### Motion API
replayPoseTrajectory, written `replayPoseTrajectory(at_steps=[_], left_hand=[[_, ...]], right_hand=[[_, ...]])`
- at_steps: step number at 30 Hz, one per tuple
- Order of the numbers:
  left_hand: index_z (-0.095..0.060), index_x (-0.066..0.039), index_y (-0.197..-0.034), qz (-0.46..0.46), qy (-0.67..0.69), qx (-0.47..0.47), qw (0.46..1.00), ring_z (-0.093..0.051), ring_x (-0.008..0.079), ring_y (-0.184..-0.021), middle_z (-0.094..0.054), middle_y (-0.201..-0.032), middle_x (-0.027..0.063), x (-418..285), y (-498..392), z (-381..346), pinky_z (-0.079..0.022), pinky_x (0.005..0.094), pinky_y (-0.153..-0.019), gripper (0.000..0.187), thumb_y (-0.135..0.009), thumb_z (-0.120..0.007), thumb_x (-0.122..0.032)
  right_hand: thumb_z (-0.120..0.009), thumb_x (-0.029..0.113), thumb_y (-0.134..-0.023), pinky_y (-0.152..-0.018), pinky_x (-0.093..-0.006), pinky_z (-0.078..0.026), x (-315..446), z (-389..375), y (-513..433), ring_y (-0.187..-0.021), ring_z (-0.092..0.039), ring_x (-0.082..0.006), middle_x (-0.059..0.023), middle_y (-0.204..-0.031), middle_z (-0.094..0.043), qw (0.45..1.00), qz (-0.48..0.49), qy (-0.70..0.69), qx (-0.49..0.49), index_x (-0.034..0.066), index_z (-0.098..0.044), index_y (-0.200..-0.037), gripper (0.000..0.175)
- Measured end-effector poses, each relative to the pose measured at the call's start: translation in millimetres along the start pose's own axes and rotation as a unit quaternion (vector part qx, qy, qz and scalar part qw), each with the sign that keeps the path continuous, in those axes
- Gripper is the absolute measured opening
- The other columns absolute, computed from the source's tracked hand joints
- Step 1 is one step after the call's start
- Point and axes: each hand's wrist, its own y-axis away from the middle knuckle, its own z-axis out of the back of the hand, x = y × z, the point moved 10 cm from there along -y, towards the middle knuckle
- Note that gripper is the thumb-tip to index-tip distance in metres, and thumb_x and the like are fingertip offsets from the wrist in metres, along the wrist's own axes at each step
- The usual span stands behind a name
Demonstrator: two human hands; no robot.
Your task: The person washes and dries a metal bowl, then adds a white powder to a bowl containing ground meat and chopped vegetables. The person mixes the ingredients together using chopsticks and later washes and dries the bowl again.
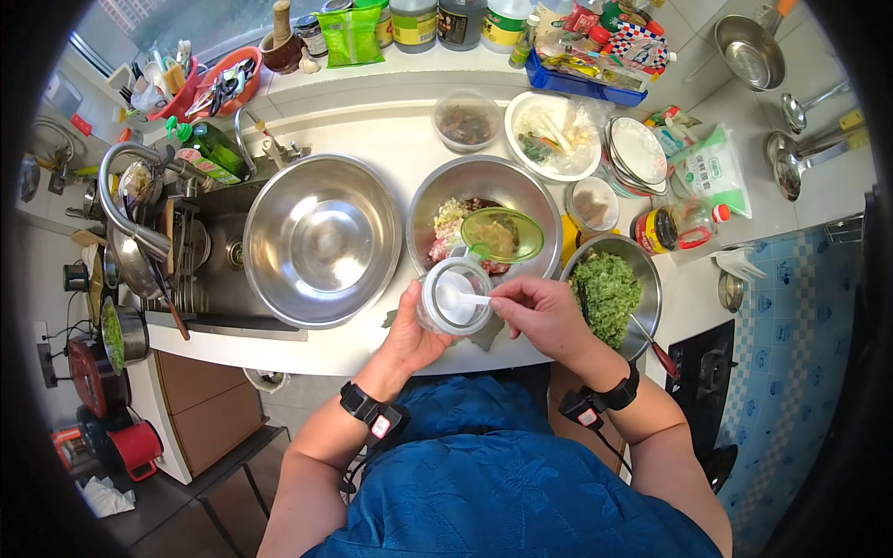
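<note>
My left hand (413, 333) grips a clear glass jar (457, 321) from its left side, and white grains show inside it. The jar's translucent green lid (513, 235) hangs flipped back on its hinge. Between the thumb and fingers of my right hand (548, 317) is the handle of a small white spoon (474, 300), whose bowl is inside the jar. Just beyond, partly hidden by jar and lid, a steel mixing bowl (481, 174) holds raw minced meat (439, 252), chopped pale bits and a dark sauce.
An empty large steel basin (321, 240) overlaps the sink's edge on the left. To the right, a steel bowl of chopped greens (607, 293) has a red-handled utensil (663, 356) in it. Behind stand a tub (467, 120), a white bowl (554, 104) and stacked plates (638, 150).
</note>
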Motion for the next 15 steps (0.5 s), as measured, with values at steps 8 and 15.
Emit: replayPoseTrajectory(at_steps=[8, 15], left_hand=[[-0.041, -0.012, -0.136, 0.008, 0.064, -0.013, 0.998, -0.059, 0.0286, -0.108, -0.051, -0.13, 0.0136, 13.4, 3.1, -4.1, -0.057, 0.0398, -0.075, 0.081, -0.081, -0.047, -0.071], [-0.041, -0.014, -0.137, 0.098, 0.111, 0.042, 0.988, -0.061, 0.0335, -0.104, -0.054, -0.127, 0.0128, 44.9, 5.1, -16.5, -0.058, 0.0388, -0.066, 0.075, -0.086, -0.041, -0.068]], right_hand=[[-0.07, 0.014, -0.084, -0.049, -0.0217, -0.043, 2.8, 15.7, 17.4, -0.053, -0.053, -0.0057, -0.0034, -0.065, -0.061, 0.992, 0.035, 0.108, -0.052, 0.0017, -0.059, -0.116, 0.036], [-0.07, 0.014, -0.082, -0.065, -0.0269, -0.05, 60.1, 40.4, 62.0, -0.079, -0.063, -0.016, -0.01, -0.098, -0.063, 0.929, 0.254, 0.183, -0.198, 0.0073, -0.059, -0.117, 0.038]])
